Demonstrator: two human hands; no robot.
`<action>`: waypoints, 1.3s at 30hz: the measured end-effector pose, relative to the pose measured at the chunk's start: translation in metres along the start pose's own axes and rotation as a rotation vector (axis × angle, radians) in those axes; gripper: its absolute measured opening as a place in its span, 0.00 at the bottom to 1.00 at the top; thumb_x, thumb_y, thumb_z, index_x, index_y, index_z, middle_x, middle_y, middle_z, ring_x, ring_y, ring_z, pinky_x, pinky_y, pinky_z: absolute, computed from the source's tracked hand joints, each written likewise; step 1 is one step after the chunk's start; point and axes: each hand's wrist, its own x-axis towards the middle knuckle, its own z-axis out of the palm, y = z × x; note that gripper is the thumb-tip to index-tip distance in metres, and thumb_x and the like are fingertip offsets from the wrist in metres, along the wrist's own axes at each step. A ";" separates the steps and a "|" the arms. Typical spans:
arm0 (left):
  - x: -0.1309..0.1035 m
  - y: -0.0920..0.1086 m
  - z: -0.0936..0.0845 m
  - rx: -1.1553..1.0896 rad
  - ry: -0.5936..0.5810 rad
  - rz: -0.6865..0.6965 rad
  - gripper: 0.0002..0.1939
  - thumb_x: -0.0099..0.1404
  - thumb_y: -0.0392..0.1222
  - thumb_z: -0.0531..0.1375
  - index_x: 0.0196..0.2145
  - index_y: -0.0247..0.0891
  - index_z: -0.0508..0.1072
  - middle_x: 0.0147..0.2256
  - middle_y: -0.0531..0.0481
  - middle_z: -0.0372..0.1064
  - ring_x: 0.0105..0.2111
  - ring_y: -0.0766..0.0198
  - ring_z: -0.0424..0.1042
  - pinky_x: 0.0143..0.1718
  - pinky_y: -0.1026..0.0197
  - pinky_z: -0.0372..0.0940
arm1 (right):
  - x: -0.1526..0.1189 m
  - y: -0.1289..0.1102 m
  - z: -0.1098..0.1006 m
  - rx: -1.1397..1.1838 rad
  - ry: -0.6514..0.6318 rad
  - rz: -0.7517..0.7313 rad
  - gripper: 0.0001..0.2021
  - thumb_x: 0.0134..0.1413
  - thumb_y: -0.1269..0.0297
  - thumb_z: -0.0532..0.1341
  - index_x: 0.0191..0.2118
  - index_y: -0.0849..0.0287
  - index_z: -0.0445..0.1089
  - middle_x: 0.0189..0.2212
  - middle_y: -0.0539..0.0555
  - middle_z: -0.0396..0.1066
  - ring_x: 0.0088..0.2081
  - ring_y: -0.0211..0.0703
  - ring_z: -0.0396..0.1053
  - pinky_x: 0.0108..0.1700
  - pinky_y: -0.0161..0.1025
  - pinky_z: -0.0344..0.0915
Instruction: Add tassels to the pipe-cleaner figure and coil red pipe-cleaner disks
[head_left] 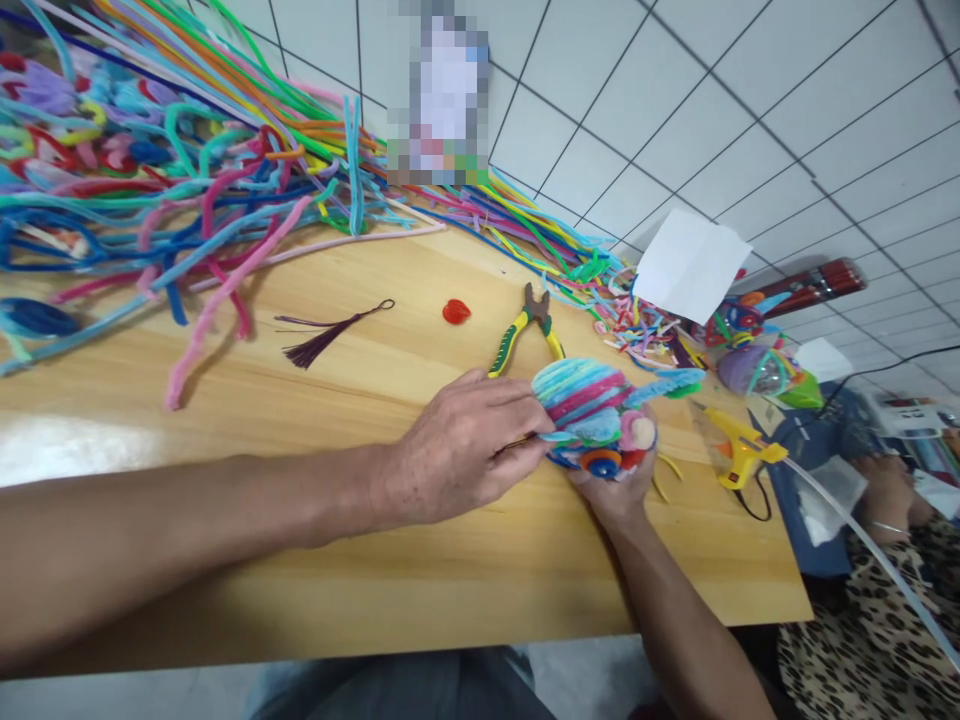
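We see pink-and-turquoise stripes on the round fuzzy craft (579, 392); near the pale wooden worktop (375, 590), at its right edge, a yellow plastic glue gun (741, 450).

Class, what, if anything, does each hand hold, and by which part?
The right hand holds the fuzzy striped piece by its lower side. The left hand is at its left edge; whether it grips there cannot be told.

This looks like a handicraft workshop: colourful pipe cleaners (247, 300) heap the wooden surface (450, 570) left of the pliers (538, 314), a yellow glue gun (741, 448) lies right of them, and tiles (592, 80) stand behind.
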 end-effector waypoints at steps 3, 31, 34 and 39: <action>0.000 -0.001 0.001 -0.015 -0.014 -0.031 0.05 0.72 0.33 0.59 0.36 0.39 0.72 0.32 0.53 0.78 0.33 0.65 0.76 0.35 0.60 0.61 | 0.001 -0.005 0.003 0.020 0.033 -0.031 0.49 0.32 0.48 0.79 0.62 0.50 0.59 0.53 0.62 0.73 0.56 0.66 0.74 0.61 0.68 0.69; 0.006 -0.021 -0.001 -0.131 -0.034 -0.267 0.07 0.70 0.39 0.63 0.33 0.36 0.74 0.29 0.53 0.75 0.29 0.69 0.70 0.31 0.67 0.66 | 0.008 -0.009 0.033 0.224 -0.106 0.064 0.55 0.35 0.48 0.81 0.67 0.52 0.54 0.65 0.65 0.67 0.64 0.62 0.70 0.66 0.62 0.69; 0.007 -0.028 0.000 -0.110 -0.033 -0.275 0.06 0.70 0.39 0.63 0.34 0.37 0.74 0.31 0.52 0.75 0.29 0.68 0.70 0.33 0.66 0.66 | 0.009 -0.008 0.035 0.249 -0.165 0.080 0.57 0.39 0.47 0.80 0.71 0.50 0.50 0.68 0.65 0.62 0.67 0.62 0.67 0.68 0.62 0.66; 0.008 -0.033 0.001 -0.099 -0.032 -0.278 0.06 0.71 0.39 0.62 0.34 0.38 0.74 0.32 0.52 0.75 0.30 0.67 0.70 0.33 0.65 0.66 | 0.008 -0.006 0.032 0.232 -0.197 0.105 0.50 0.46 0.45 0.77 0.69 0.48 0.53 0.68 0.62 0.64 0.67 0.62 0.66 0.70 0.63 0.63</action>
